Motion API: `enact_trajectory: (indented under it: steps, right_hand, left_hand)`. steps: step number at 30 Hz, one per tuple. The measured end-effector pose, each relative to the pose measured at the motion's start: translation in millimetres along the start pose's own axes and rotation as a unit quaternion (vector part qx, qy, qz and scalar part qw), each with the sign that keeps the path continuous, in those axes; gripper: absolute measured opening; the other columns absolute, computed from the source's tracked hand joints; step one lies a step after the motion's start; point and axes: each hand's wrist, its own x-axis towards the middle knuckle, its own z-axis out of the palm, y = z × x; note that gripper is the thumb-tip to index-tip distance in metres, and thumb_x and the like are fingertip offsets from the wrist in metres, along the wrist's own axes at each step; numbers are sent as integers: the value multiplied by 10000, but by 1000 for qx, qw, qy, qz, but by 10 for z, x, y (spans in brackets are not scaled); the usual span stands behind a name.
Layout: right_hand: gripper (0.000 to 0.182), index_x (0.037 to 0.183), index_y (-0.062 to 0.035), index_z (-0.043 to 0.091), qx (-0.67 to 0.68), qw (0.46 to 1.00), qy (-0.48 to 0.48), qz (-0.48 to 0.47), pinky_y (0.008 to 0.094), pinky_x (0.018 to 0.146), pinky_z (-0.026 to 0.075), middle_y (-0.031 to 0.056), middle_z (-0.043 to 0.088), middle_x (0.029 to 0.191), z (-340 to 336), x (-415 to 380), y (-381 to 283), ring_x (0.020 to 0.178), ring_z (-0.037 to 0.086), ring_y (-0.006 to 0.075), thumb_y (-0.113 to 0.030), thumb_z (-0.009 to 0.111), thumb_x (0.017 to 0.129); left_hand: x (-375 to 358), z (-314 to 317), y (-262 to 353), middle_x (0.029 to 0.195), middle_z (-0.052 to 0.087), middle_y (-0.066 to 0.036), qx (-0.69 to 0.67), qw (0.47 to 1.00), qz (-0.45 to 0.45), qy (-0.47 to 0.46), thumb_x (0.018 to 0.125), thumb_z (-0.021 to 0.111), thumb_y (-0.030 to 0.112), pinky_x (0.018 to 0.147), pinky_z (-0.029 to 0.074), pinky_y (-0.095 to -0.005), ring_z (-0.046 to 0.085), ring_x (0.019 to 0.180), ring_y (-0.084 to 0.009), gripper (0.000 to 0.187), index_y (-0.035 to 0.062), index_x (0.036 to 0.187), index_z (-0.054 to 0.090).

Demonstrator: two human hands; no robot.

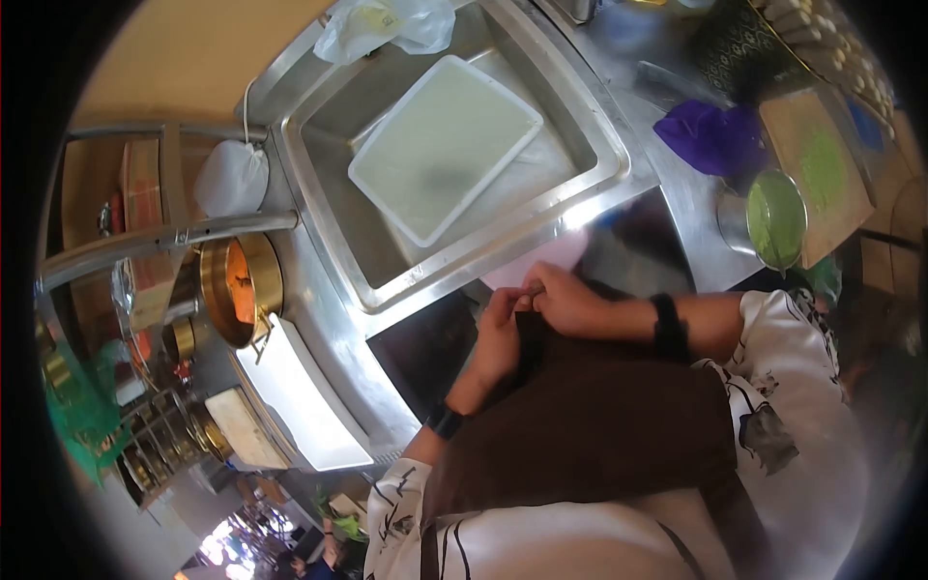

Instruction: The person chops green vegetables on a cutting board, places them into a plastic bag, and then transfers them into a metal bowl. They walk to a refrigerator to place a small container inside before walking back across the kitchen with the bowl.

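My left hand and my right hand meet in front of my brown apron. The fingers of both are closed in a pinch, tip against tip. I cannot tell what small thing, if any, sits between them. Just beyond the fingertips a pink, smooth surface shows in part. Past it lies a steel sink, where a white rectangular tub full of cloudy, pale green liquid stands at a slant.
A clear plastic bag hangs over the sink's far edge. On the right are a purple cloth, a steel cup with green contents and a board. To the left are a brass pot and a white tray.
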Motion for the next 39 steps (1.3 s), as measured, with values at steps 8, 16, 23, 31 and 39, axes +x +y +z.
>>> enact_trajectory:
  steps: [8, 16, 23, 31, 39]
  right_hand:
    - [180, 913, -26, 482, -45, 992, -31, -118, 309, 613, 453, 117, 492, 813, -185, -12, 61, 691, 543, 205, 47, 434, 755]
    - [178, 919, -41, 495, -80, 985, -58, -143, 318, 611, 416, 108, 485, 807, -222, 3, -155, 668, 478, 194, 21, 466, 754]
    - [199, 940, -54, 494, -110, 981, -56, -150, 311, 622, 422, 114, 491, 817, -221, -37, -375, 687, 500, 211, 22, 475, 757]
    - [171, 893, -32, 492, -114, 969, -111, -191, 363, 743, 437, 150, 486, 883, 93, 91, -510, 834, 516, 298, 40, 449, 744]
    - [150, 851, -43, 545, -55, 978, -119, -159, 328, 746, 436, 121, 500, 890, 323, 195, -588, 844, 519, 260, 28, 431, 784]
  left_hand:
    - [-40, 201, -130, 914, 547, -20, -349, 934, -76, 1, 925, 454, 152, 789, 405, -224, 503, 843, -89, 167, 39, 1035, 509]
    - [-99, 141, -159, 896, 557, -19, -433, 892, -129, 26, 892, 528, 209, 718, 432, -227, 524, 827, -100, 176, 74, 1003, 508]
    - [18, 35, -232, 860, 564, -20, -449, 885, -119, 13, 870, 562, 193, 715, 436, -234, 532, 801, -106, 165, 66, 972, 534]
    - [-2, -261, -151, 916, 554, -35, -475, 875, -82, -39, 864, 470, 178, 821, 391, -300, 506, 901, -148, 204, 39, 994, 545]
    - [-2, -545, -339, 941, 566, -30, -584, 804, -64, -89, 882, 444, 229, 781, 383, -281, 516, 910, -155, 229, 63, 1013, 533]
